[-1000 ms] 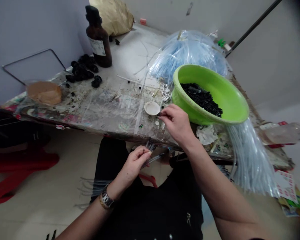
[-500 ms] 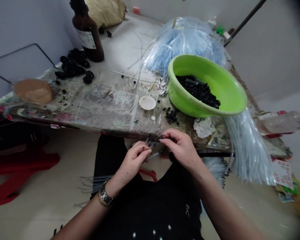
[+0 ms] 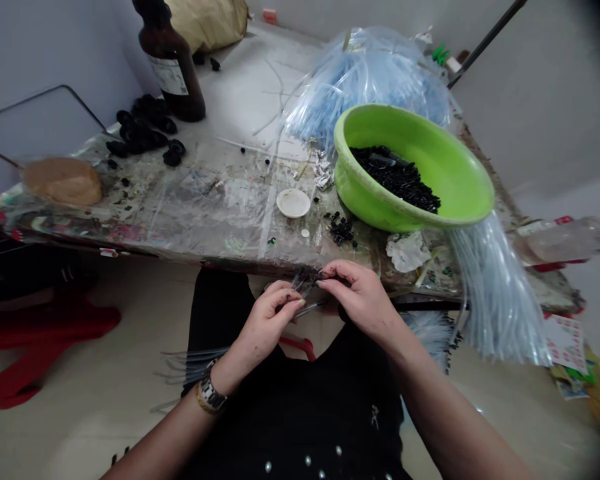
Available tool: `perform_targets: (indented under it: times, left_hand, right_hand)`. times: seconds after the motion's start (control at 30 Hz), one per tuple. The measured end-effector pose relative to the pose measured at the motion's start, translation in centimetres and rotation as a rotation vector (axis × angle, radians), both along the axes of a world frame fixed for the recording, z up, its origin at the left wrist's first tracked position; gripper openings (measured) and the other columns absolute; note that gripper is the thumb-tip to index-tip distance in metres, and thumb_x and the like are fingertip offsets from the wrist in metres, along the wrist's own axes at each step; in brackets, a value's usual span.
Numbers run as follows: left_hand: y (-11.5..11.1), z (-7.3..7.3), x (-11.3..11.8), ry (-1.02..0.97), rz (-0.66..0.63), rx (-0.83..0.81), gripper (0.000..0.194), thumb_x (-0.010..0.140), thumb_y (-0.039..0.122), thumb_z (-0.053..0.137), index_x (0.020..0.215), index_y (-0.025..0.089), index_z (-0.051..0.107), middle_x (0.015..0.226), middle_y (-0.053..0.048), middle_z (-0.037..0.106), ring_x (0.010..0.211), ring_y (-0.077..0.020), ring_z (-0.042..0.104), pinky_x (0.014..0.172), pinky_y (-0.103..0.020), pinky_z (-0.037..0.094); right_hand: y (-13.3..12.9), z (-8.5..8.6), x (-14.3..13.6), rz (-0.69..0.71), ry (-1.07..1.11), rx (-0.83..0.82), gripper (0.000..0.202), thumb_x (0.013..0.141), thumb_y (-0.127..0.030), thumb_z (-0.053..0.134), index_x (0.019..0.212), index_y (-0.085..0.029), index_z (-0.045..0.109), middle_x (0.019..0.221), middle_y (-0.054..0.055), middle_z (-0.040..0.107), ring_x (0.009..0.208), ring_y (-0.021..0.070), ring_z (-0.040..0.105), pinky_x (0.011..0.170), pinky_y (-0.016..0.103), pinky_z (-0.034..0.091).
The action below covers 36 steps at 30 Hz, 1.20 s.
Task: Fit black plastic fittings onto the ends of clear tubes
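My left hand [image 3: 273,315] is closed around several thin clear plastic tubes [image 3: 310,308], whose ends stick out toward the table edge. My right hand [image 3: 357,293] meets them from the other side, thumb and forefinger pinched at a tube end. Something small and dark is at those fingertips, too small to make out. Both hands are over my lap, just in front of the table edge, and the fingertips are stained dark. Beyond them on the table lies a little heap of small black parts [image 3: 342,231]. More black pieces [image 3: 395,177] fill the bottom of a green basin [image 3: 350,175].
Behind the basin lies a big bundle of clear tubing [image 3: 365,73]; another bundle [image 3: 500,300] hangs over the front edge. A white dish [image 3: 293,203] and crumpled plastic [image 3: 407,252] are nearby. A brown bottle [image 3: 177,73] stands at the back left, near black lumps [image 3: 143,130].
The right fingertips have come slightly closer to the tube ends in my left hand. The table has shifted a little in view, and the left hand keeps its grip.
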State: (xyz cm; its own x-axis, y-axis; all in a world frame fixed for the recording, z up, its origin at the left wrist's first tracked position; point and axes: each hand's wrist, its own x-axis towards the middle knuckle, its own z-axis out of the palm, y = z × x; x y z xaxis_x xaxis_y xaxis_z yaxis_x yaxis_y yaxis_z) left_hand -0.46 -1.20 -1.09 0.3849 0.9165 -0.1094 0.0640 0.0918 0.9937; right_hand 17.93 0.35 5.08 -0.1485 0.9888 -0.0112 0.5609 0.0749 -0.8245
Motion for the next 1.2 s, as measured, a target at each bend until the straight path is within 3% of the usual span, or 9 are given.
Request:
perform_targets:
  times: [0.3, 0.7, 1.03, 1.2]
  left_hand:
    - [0.1, 0.6, 0.6, 0.018, -0.007, -0.012, 0.02, 0.087, 0.026, 0.056, 0.074, 0.016, 0.067, 0.09, -0.004, 0.054, 0.077, -0.0146, 0.053, 0.062, -0.023, 0.043]
    - [-0.1, 0.4, 0.9, 0.109, -0.048, 0.116, 0.017, 0.09, 0.023, 0.054, 0.084, 0.017, 0.068, 0.094, -0.005, 0.059, 0.089, -0.0177, 0.057, 0.081, -0.028, 0.044]
    - [-0.1, 0.2, 1.1, 0.174, -0.039, 0.221, 0.014, 0.09, 0.019, 0.054, 0.081, 0.019, 0.065, 0.089, -0.003, 0.057, 0.083, -0.0166, 0.057, 0.076, -0.027, 0.046]
    - [-0.2, 0.1, 1.2, 0.181, -0.043, 0.243, 0.013, 0.09, 0.018, 0.054, 0.082, 0.019, 0.064, 0.091, -0.004, 0.057, 0.085, -0.0167, 0.058, 0.076, -0.027, 0.045]
  right_hand:
    - [-0.3, 0.3, 0.1, 0.022, 0.0, -0.095, 0.011, 0.084, -0.017, 0.056, 0.073, -0.019, 0.057, 0.069, -0.003, 0.057, 0.068, 0.0125, 0.053, 0.065, 0.024, 0.038]
    - [-0.4, 1.7, 0.7, 0.142, -0.125, -0.145, 0.017, 0.085, -0.014, 0.053, 0.07, -0.02, 0.048, 0.07, -0.003, 0.055, 0.069, 0.013, 0.051, 0.065, 0.025, 0.035]
    - [-1.3, 1.6, 0.1, 0.19, -0.364, 0.06, 0.016, 0.086, -0.007, 0.05, 0.076, -0.02, 0.048, 0.075, 0.002, 0.056, 0.073, 0.0163, 0.05, 0.069, 0.027, 0.036]
    - [-1.3, 1.2, 0.2, 0.237, -0.377, 0.092, 0.019, 0.086, -0.005, 0.048, 0.074, -0.02, 0.046, 0.075, 0.002, 0.054, 0.073, 0.0167, 0.05, 0.069, 0.028, 0.036]
